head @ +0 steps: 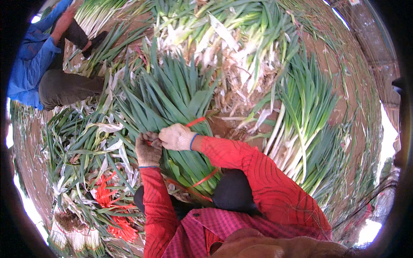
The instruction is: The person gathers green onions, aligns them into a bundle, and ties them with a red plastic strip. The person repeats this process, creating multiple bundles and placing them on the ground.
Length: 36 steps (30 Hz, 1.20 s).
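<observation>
A thick bundle of green onions (184, 96) lies before my knees, its dark green leaves fanning away from me. Around its middle runs a red plastic strip (196, 121), and a second red strip (206, 178) crosses it lower down. My left hand (149, 150), in a soiled knit glove, pinches the upper strip at the bundle's left side. Against it, my right hand (177, 137), in a paler knit glove, is closed at the same spot with the strip passing under it. The fingertips hide the exact grip. The bundle's lower end is partly hidden by my knees.
Loose green onions (303, 119) lie to the right, with a larger heap (232, 42) beyond. On the left are leaf scraps (93, 138), red plastic strips (105, 193) and tied white-stemmed bundles (77, 240). A person in blue (32, 64) sits at the upper left.
</observation>
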Each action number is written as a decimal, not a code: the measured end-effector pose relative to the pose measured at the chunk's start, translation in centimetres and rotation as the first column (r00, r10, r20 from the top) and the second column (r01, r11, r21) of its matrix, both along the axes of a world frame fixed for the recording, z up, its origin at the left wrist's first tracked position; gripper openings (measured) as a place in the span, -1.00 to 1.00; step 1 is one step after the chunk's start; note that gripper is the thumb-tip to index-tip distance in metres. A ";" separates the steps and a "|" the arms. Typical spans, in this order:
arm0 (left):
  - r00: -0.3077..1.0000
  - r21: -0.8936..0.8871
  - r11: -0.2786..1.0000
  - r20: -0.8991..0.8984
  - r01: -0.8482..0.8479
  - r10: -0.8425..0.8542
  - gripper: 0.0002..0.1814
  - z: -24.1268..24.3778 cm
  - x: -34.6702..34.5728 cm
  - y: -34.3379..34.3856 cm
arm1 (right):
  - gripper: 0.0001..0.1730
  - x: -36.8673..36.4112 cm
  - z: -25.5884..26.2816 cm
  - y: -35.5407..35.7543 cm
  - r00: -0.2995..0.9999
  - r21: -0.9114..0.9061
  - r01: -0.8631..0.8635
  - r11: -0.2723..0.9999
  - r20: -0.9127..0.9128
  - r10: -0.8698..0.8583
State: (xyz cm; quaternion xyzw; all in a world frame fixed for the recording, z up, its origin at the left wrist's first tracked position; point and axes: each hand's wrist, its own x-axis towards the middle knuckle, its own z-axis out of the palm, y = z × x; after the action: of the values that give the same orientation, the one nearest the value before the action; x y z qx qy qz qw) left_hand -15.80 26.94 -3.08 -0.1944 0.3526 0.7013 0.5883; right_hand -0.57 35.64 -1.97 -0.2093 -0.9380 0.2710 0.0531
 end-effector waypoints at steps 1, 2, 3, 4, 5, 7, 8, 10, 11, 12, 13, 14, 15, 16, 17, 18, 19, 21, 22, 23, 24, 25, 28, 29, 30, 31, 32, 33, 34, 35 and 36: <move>0.998 0.045 0.999 -0.055 -0.002 0.004 -0.67 0.9 0.6 0.3 | -0.70 0.0 0.6 0.0 1.000 0.020 -0.014 1.000 -0.021 0.014; 0.995 -0.075 0.997 -0.100 0.004 -0.011 -0.67 2.1 1.2 0.3 | -0.72 -0.2 1.3 -0.3 0.994 -0.011 -0.040 0.999 0.097 0.041; 0.989 -0.192 0.981 -0.145 0.000 -0.028 -0.67 3.6 1.8 0.4 | -0.73 -0.1 1.9 -0.5 0.991 0.015 -0.060 0.998 0.124 0.057; 0.978 -0.232 0.973 -0.198 0.013 -0.060 -0.66 5.0 2.4 0.5 | -0.74 -0.1 2.5 -0.6 0.986 0.040 -0.084 0.996 0.145 0.078; 0.965 -0.274 0.961 -0.248 0.020 -0.090 -0.65 6.2 3.1 0.5 | -0.75 0.0 2.7 -0.8 0.981 0.064 -0.113 0.992 0.168 0.101; 0.922 -0.297 0.951 -0.335 0.091 -0.193 -0.61 6.6 3.3 -0.3 | -0.76 0.1 4.0 -1.2 0.983 0.061 -0.058 0.996 0.180 0.046; 0.893 -0.281 0.952 -0.389 0.119 -0.226 -0.63 6.4 2.9 -0.9 | -0.76 0.0 3.8 -1.2 0.986 0.092 -0.070 0.993 0.159 0.055; 0.824 -0.382 0.918 -0.483 0.107 -0.297 -0.65 8.5 5.0 -0.3 | -0.74 0.5 3.3 -1.1 0.993 0.007 -0.045 0.999 0.109 0.044; 0.788 -0.468 0.881 -0.516 0.068 -0.335 -0.65 10.0 6.5 0.5 | -0.74 1.1 3.6 -0.6 0.995 -0.091 -0.005 0.996 0.095 0.014; 0.731 -0.448 0.887 -0.570 0.106 -0.375 -0.69 9.8 5.9 -0.1 | -0.73 0.4 3.3 -0.5 0.993 -0.124 0.005 0.992 0.120 0.010; 0.691 -0.437 0.893 -0.613 0.109 -0.384 -0.69 10.4 6.6 -0.6 | -0.74 0.8 3.4 -1.0 0.995 -0.088 -0.006 0.996 0.096 0.015; 0.604 -0.462 0.879 -0.671 0.114 -0.431 -0.68 9.9 6.2 -1.3 | -0.74 0.8 3.6 -1.1 0.997 -0.155 0.000 0.988 0.079 0.012; 0.510 -0.488 0.864 -0.715 0.125 -0.478 -0.67 9.4 5.9 -1.9 | -0.74 0.8 3.8 -1.1 0.998 -0.220 0.013 0.975 0.070 0.003; 0.224 -0.558 0.806 -0.774 0.199 -0.592 -0.66 9.2 5.3 -2.6 | -0.73 0.8 3.7 -1.3 0.999 -0.201 -0.020 0.979 0.027 0.026; 0.260 -0.554 0.808 -0.765 0.200 -0.589 -0.66 9.1 5.0 -3.2 | -0.73 0.7 3.7 -1.3 0.999 -0.141 -0.033 0.989 0.019 0.036; 0.303 -0.554 0.808 -0.749 0.201 -0.589 -0.66 10.2 5.5 -3.7 | -0.73 0.7 4.1 -1.6 0.999 -0.089 -0.049 0.995 0.016 0.051; 0.349 -0.552 0.809 -0.731 0.203 -0.586 -0.66 11.4 6.2 -4.0 | -0.73 0.7 4.5 -1.7 0.998 -0.035 -0.065 0.997 0.017 0.065; 0.488 -0.514 0.846 -0.708 0.139 -0.510 -0.67 12.2 7.5 -5.9 | -0.76 0.0 4.4 -1.5 0.970 0.003 -0.145 0.989 0.198 0.142; 0.484 -0.507 0.847 -0.708 0.158 -0.514 -0.68 12.0 7.7 -6.5 | -0.76 -0.1 4.4 -1.6 0.973 0.006 -0.157 0.988 0.169 0.154; 0.480 -0.498 0.848 -0.709 0.179 -0.517 -0.69 12.2 7.8 -6.8 | -0.75 0.1 4.3 -1.6 0.976 0.010 -0.168 0.986 0.142 0.165; 0.407 -0.550 0.815 -0.713 0.182 -0.571 -0.70 11.5 7.1 -6.6 | -0.74 -0.1 4.2 -1.4 0.977 -0.006 -0.156 0.988 0.145 0.155; 0.335 -0.604 0.774 -0.702 0.187 -0.629 -0.70 10.8 6.6 -6.7 | -0.74 -0.1 4.1 -1.3 0.978 -0.021 -0.143 0.990 0.150 0.144; 0.238 -0.570 0.814 -0.780 0.112 -0.579 -0.70 8.3 2.7 -6.0 | -0.68 -0.4 3.5 -0.7 0.982 -0.088 -0.071 0.994 0.169 0.086; 0.313 -0.551 0.827 -0.770 0.114 -0.556 -0.70 7.7 0.9 -5.6 | -0.66 -0.8 3.6 -0.7 0.984 -0.117 -0.043 0.992 0.167 0.062; 0.356 -0.539 0.839 -0.772 0.072 -0.527 -0.70 6.6 0.1 -4.7 | -0.62 -1.5 4.2 -1.1 0.975 -0.168 -0.045 0.985 0.206 0.079; 0.393 -0.526 0.850 -0.775 0.034 -0.495 -0.69 5.8 -0.7 -3.8 | -0.62 -1.9 4.7 -1.5 0.975 -0.199 -0.030 0.980 0.211 0.073; 0.440 -0.524 0.851 -0.761 0.016 -0.477 -0.68 3.9 -2.0 -3.6 | -0.62 -2.4 4.8 -2.0 0.974 -0.231 -0.023 0.973 0.213 0.074; 0.494 -0.518 0.855 -0.743 0.003 -0.452 -0.68 3.1 -2.0 -2.9 | -0.62 -2.6 4.6 -1.8 0.971 -0.259 -0.013 0.966 0.225 0.074; 0.464 -0.544 0.839 -0.747 -0.015 -0.476 -0.68 2.7 -2.2 -2.8 | -0.58 -2.4 3.8 -1.1 0.996 -0.374 0.038 0.927 0.084 -0.007; 0.527 -0.528 0.849 -0.724 -0.009 -0.444 -0.68 2.6 -2.5 -3.0 | -0.55 -2.5 3.4 0.3 0.998 -0.486 0.058 0.872 0.057 -0.034; 0.592 -0.515 0.857 -0.689 0.008 -0.419 -0.67 2.7 -2.4 -3.4 | -0.55 -1.9 3.0 0.9 0.991 -0.680 0.132 0.721 0.090 -0.097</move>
State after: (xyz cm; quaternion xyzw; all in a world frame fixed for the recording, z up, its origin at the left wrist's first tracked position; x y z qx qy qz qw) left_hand -18.21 23.53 -0.43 0.0422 0.7488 0.5313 0.3941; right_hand -2.52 36.58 1.00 -0.2780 -0.7585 0.5885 -0.0334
